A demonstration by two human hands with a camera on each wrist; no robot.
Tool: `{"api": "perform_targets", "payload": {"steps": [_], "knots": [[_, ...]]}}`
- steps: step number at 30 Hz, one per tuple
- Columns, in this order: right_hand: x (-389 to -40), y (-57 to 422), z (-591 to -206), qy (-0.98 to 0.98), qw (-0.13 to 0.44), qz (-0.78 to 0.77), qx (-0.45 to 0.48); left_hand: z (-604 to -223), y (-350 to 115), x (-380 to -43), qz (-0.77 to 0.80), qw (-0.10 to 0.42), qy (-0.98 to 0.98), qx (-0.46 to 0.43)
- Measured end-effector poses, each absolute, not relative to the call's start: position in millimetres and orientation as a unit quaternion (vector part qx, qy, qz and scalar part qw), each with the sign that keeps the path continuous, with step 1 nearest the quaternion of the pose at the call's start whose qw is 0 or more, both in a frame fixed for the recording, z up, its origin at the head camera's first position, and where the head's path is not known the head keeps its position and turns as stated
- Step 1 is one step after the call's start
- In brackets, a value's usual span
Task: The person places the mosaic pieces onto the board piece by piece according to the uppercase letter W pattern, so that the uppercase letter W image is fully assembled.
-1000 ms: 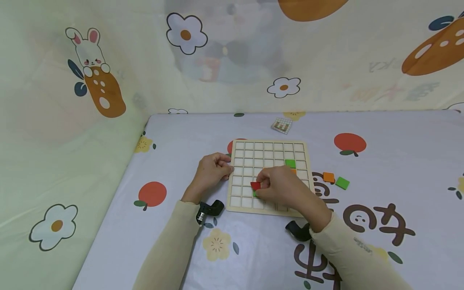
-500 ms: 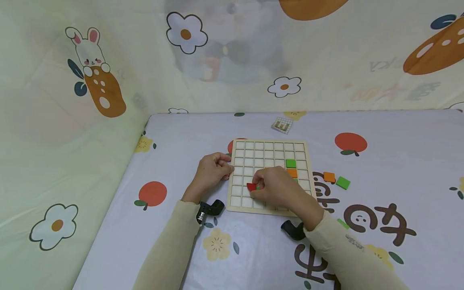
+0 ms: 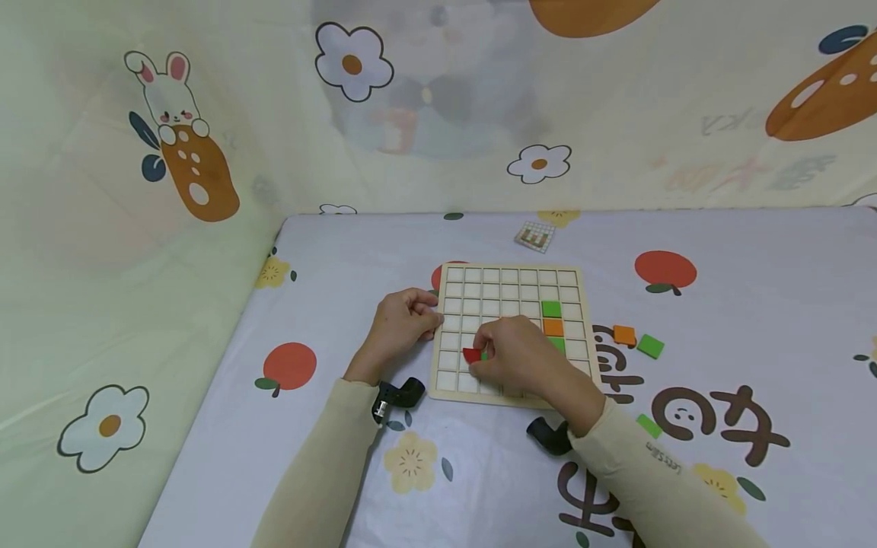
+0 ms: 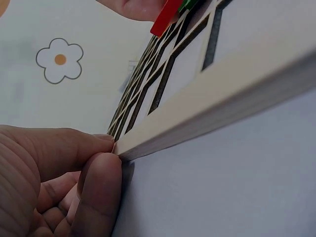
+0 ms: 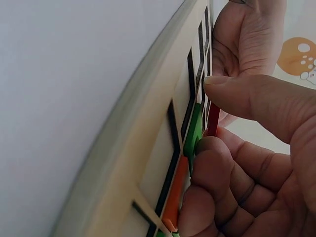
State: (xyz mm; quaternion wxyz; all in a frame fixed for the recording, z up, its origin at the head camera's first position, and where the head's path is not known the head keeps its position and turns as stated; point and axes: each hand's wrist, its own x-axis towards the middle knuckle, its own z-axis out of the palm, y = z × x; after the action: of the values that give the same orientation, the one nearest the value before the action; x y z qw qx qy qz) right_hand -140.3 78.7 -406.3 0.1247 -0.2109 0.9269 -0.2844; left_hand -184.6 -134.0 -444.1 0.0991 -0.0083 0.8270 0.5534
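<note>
A wooden grid board (image 3: 448,380) lies flat on the table. At its left edge, my left hand (image 3: 400,323) pinches the frame between thumb and forefinger, as the left wrist view shows up close. Over the lower left cells, my right hand (image 3: 517,354) holds a red tile (image 3: 471,355) between thumb and fingers, tilted in the left wrist view (image 4: 165,19). Just right of it, a green tile (image 5: 193,131) sits in the grid, followed by an orange tile (image 5: 175,197). A green tile (image 3: 551,309) and an orange tile (image 3: 553,327) show farther right; the hand covers other cells.
To the board's right lie a loose orange tile (image 3: 623,336) and a green tile (image 3: 650,347). Another green tile (image 3: 648,426) lies beside the right sleeve. A small patterned card (image 3: 535,237) is behind the board. A fabric wall (image 3: 438,183) rises at the back.
My right hand has shifted slightly left across the board, carrying the red tile one cell over. More of the right-hand tiles now shows. The left hand stays at the edge.
</note>
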Motion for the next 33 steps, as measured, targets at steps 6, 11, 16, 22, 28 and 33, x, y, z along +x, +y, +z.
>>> {"api": "perform_targets", "payload": {"steps": [6, 11, 16, 22, 28, 33], "knots": [[-138.7, 77.5, -405.5, 0.927, 0.121, -0.284, -0.215, -445.2, -134.7, -185.2, 0.554, 0.095, 0.827, 0.005], [-137.9, 76.6, -404.7, 0.928, 0.121, -0.279, -0.214, -444.3, -134.7, -185.0, 0.554, 0.098, 0.827, 0.002], [-136.9, 76.0, -404.7, 0.928, 0.124, -0.282, -0.21, -443.7, -135.0, -184.5, 0.554, 0.101, 0.827, 0.0], [-137.2, 75.9, -406.6, 0.931, 0.116, -0.277, -0.209, -443.1, -134.6, -184.3, 0.554, 0.102, 0.826, 0.0], [-137.5, 75.6, -407.3, 0.933, 0.12, -0.273, -0.204, -443.0, -134.7, -184.4, 0.551, 0.098, 0.829, 0.004], [-137.2, 75.6, -407.7, 0.932, 0.116, -0.271, -0.209, -443.8, -135.0, -184.7, 0.554, 0.1, 0.826, 0.002]]}}
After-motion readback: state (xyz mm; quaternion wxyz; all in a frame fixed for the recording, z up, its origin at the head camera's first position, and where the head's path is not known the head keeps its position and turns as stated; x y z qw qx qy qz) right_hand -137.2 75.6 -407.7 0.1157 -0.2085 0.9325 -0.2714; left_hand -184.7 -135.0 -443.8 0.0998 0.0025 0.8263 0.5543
